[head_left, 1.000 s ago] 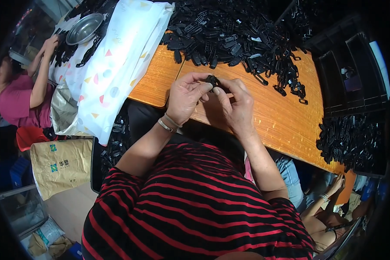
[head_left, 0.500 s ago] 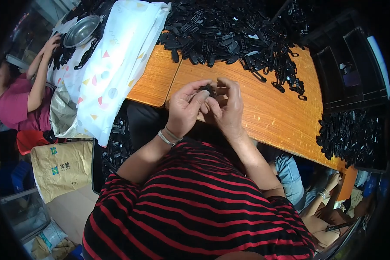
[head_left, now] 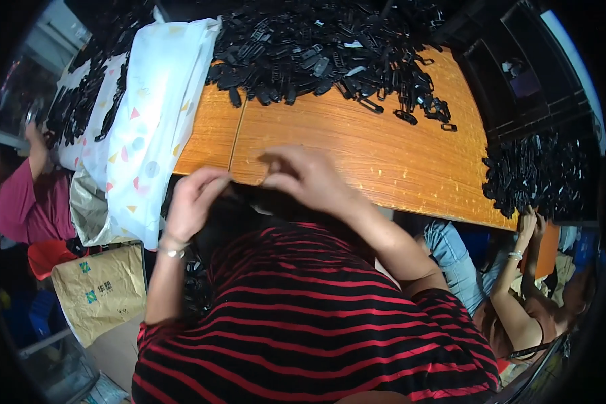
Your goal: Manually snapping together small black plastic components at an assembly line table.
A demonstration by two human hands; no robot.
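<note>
My left hand (head_left: 196,200) is at the table's near edge, thumb and fingertips pressed together. Whatever may be between them is too small or hidden to make out. Above the near edge, my right hand (head_left: 306,176) is smeared by motion. Its thumb and fingers stand apart, and nothing shows between them. The two hands are separated by a short gap. Across the far side of the wooden table (head_left: 357,158) spreads a large heap of small black plastic buckle-like parts (head_left: 296,57), some with open frames.
A white patterned sheet (head_left: 158,108) hangs at the left, with a brown sack (head_left: 101,289) below it. More black parts (head_left: 535,175) lie piled at the right, where a co-worker's hands (head_left: 530,222) reach. Another person in a maroon top (head_left: 40,202) sits far left.
My hands were together around a small black part. Now they are apart, the left moved left and down, the right left and down; the part no longer shows. The view has shifted.
</note>
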